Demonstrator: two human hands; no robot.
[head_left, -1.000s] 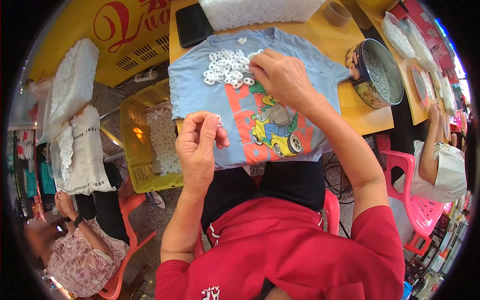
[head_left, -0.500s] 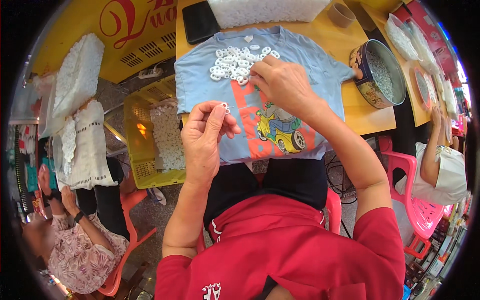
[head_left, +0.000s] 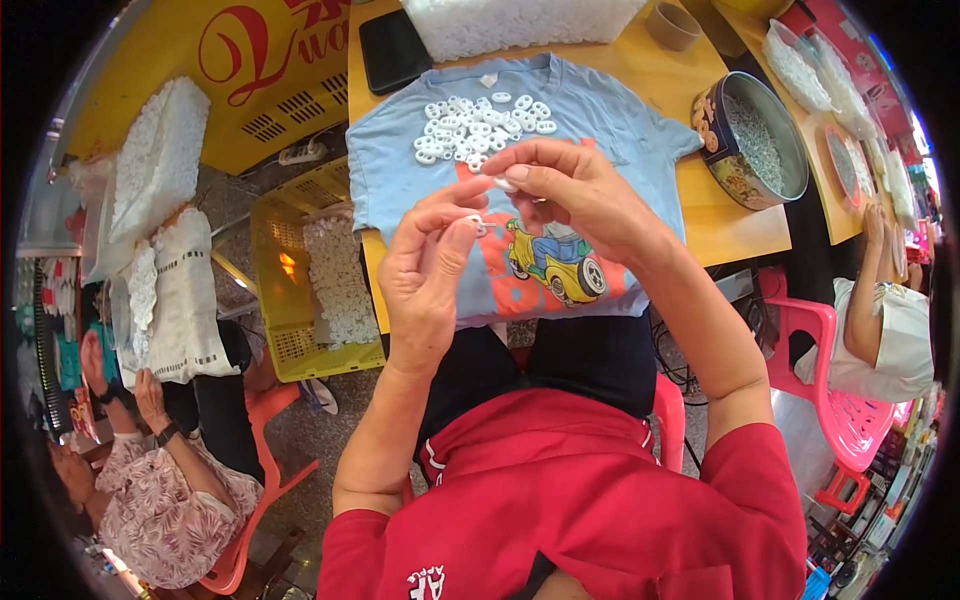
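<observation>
As I watch through the head camera, the left hand (head_left: 425, 275) pinches a small white plastic piece (head_left: 477, 226) and the right hand (head_left: 580, 190) grips a second white piece (head_left: 504, 185) just beside it. A pile of two-holed white ovals (head_left: 480, 124) lies unheld on the light-blue T-shirt (head_left: 625, 140) over the table (head_left: 725, 232); I can't tell whether any are finished. I see red script (head_left: 232, 55) on the yellow panel (head_left: 312, 72), orange block lettering (head_left: 508, 292) on the T-shirt and white letters (head_left: 427, 582) on the red shirt (head_left: 560, 470).

I see a small white plastic-looking piece (head_left: 477, 224) pinched up by the left hand (head_left: 422, 275); farther right, a white oval piece (head_left: 506, 185), partly hidden, sits in the right hand (head_left: 590, 200). Beyond both, white two-holed oval pieces (head_left: 480, 129) lie loosely heaped.
</observation>
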